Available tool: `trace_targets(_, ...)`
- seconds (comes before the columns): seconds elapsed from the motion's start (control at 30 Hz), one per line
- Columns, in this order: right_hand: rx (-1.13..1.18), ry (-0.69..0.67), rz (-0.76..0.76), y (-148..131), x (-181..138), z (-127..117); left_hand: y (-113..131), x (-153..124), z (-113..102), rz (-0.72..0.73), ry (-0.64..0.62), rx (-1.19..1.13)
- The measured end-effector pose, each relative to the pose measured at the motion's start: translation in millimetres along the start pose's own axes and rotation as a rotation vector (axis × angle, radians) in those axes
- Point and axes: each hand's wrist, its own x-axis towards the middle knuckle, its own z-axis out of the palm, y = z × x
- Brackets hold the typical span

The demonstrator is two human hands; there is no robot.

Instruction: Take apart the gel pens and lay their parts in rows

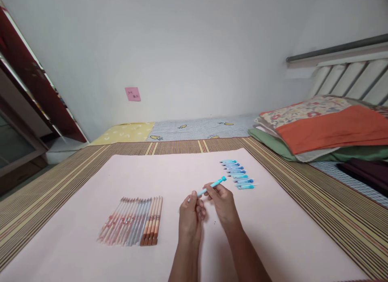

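Both hands hold a light blue pen (pixel 214 184) with a turquoise knob at its upper right end, tilted above the pink sheet. My left hand (pixel 190 217) pinches its lower left end between thumb and fingers, hiding the tip. My right hand (pixel 223 203) grips the barrel nearer the knob. Right of the hands lies a column of blue pens (pixel 238 171), most with their tips pointing left. To the left, a row of pens (pixel 127 221) lies side by side, pinkish and grey-blue ones followed by several brown-ended pens (pixel 152 221).
A pink sheet (pixel 75 233) lies over a striped mat (pixel 339 201). Folded bedding (pixel 330 130) is stacked at the right, by a radiator (pixel 351 78). Patterned cloth (pixel 200 129) runs along the wall, which bears a pink note (pixel 132 94). Small dark specks dot the sheet below my right hand.
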Motion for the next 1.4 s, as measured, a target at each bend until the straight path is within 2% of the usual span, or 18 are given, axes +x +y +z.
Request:
trace_targets(0.1,0.003,-0.021,0.013,-1,-1,2,-2,3,-4,-0.103,0.076,0.039)
trace_targets(0.17,-0.004,-0.015,0.022,1,0,2,-2,4,-5,-0.128,0.038,-0.015)
trace_targets(0.27,-0.002,0.006,0.021,4,1,1,1,3,-3,-0.081,-0.010,-0.145)
trace_targets(0.4,0.023,0.032,0.015,7,1,0,0,2,-1,-0.025,0.039,-0.183)
trace_targets(0.63,0.163,-0.026,0.098,13,2,0,-8,7,-4,-0.086,0.166,-0.073)
trace_targets(0.77,0.200,-0.042,0.095,14,2,0,-10,10,-5,-0.114,0.186,-0.083)
trace_targets(0.97,0.158,0.023,0.058,18,4,1,-5,7,-2,-0.171,0.189,-0.232)
trace_targets(1.17,0.178,0.051,0.060,22,6,0,3,1,4,-0.154,0.174,-0.299)
trace_targets(1.4,0.234,0.124,0.070,21,10,-3,1,6,4,-0.205,0.266,-0.313)
